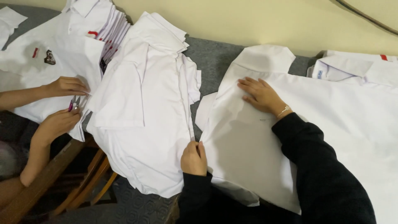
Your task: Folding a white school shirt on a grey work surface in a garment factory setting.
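A white shirt [244, 137] lies spread flat on a grey-covered table [213, 58] in front of me. My right hand [260, 94] rests flat on its upper part, fingers spread toward the collar [265, 56]. My left hand [194, 157] pinches the shirt's left edge near the table's front. Both my arms wear black sleeves, and a thin bracelet sits on the right wrist.
A pile of white shirts [143, 103] lies left of mine. At far left another person's hands [62, 103] hold small scissors over a white shirt with a badge [49, 57]. A stack of folded shirts [103, 20] stands behind it, more shirts [356, 66] lie at right, and a wooden frame [83, 182] shows below.
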